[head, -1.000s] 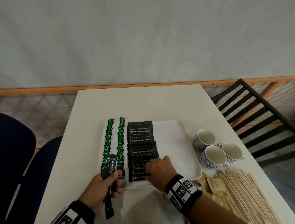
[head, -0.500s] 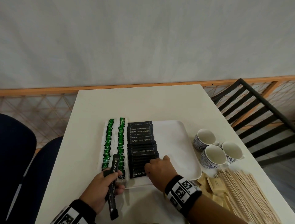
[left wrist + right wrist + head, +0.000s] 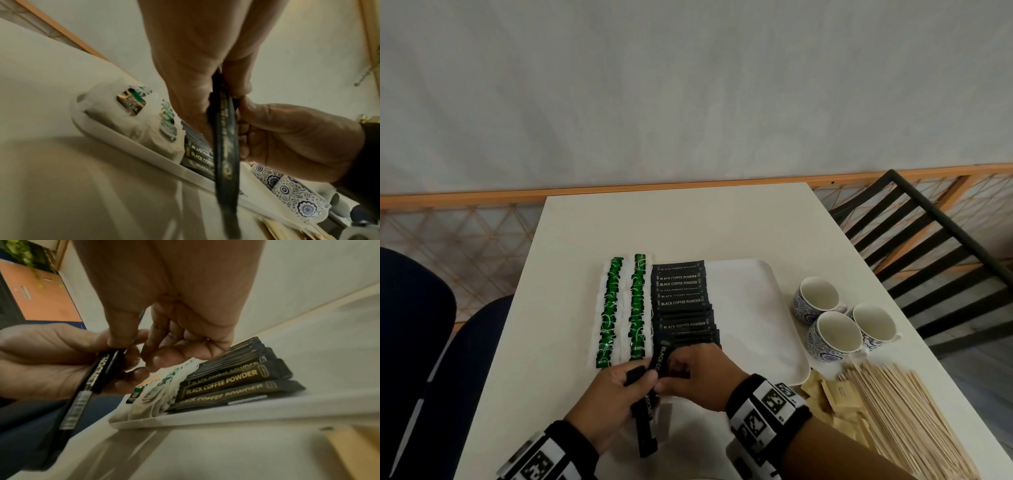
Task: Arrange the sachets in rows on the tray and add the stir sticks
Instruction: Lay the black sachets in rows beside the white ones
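Gripping a bunch of black sachets (image 3: 645, 407), the left hand (image 3: 609, 399) hovers over the desk (image 3: 517, 342) at the tray's (image 3: 756, 308) near edge. The right hand (image 3: 700, 375) pinches the top of that bunch. Just beyond both hands lie the black row (image 3: 681, 301) and green rows (image 3: 623, 308); stir sticks (image 3: 904, 411) lie right of the right hand.

White table (image 3: 688, 222), three patterned cups (image 3: 835, 337) (blue-and-white), black slatted chair (image 3: 928, 236)

Both forearms are bare. A black wristband (image 3: 767, 407) carrying white squares printed with black block-pattern markers sits behind the right hand (image 3: 698, 373); a matching band (image 3: 551, 452) sits behind the left hand (image 3: 613, 397).
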Motion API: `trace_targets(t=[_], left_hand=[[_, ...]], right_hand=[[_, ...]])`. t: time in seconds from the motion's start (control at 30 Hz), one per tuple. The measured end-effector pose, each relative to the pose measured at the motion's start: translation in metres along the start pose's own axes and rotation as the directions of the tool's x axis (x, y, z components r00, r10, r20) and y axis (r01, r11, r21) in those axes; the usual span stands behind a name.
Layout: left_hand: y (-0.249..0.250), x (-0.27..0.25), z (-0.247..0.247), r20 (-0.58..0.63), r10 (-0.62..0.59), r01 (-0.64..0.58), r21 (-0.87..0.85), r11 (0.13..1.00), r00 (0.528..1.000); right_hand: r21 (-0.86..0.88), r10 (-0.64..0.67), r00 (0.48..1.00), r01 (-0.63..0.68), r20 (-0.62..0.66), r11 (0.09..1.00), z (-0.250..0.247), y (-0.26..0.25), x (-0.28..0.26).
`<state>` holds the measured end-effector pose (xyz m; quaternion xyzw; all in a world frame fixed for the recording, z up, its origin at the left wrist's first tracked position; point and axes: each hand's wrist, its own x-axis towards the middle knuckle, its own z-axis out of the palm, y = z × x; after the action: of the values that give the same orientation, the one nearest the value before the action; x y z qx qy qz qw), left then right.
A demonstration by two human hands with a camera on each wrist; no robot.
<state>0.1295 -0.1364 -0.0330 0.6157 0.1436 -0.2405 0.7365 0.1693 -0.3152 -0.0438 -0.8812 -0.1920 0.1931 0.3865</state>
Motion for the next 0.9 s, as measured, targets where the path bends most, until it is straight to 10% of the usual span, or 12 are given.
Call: trace_targets(t=[0.3,0.47,0.63,0.9], left_hand=[[0.002,0.006,0.011,0.019,0.045,-0.044,-0.044,0.998,0.999],[0.004,0.008,-0.012,-0.135,0.079,-0.066,0.096,0.993,0.988],[-0.007,0.009,-0.038,-0.274,0.084,-0.061,0.089,0.994,0.958],[-0.016,0.006,-0.040,-0.290,0.063,-0.066,0.000,0.998,0.955]], right_hand=[[0.304,0.116,0.987,-0.077,-0.112,0.950,-0.007,-0.004,0.001],[-0.134,0.078,0.984,-0.100,-0.161,0.986,-0.035,0.005,0.000],[-0.611,0.118,0.992,-0.063,0.051,0.789,-0.022,0.026,-0.008],[-0.681,0.105,0.994,-0.049,0.040,0.731,-0.005,0.022,-0.011]])
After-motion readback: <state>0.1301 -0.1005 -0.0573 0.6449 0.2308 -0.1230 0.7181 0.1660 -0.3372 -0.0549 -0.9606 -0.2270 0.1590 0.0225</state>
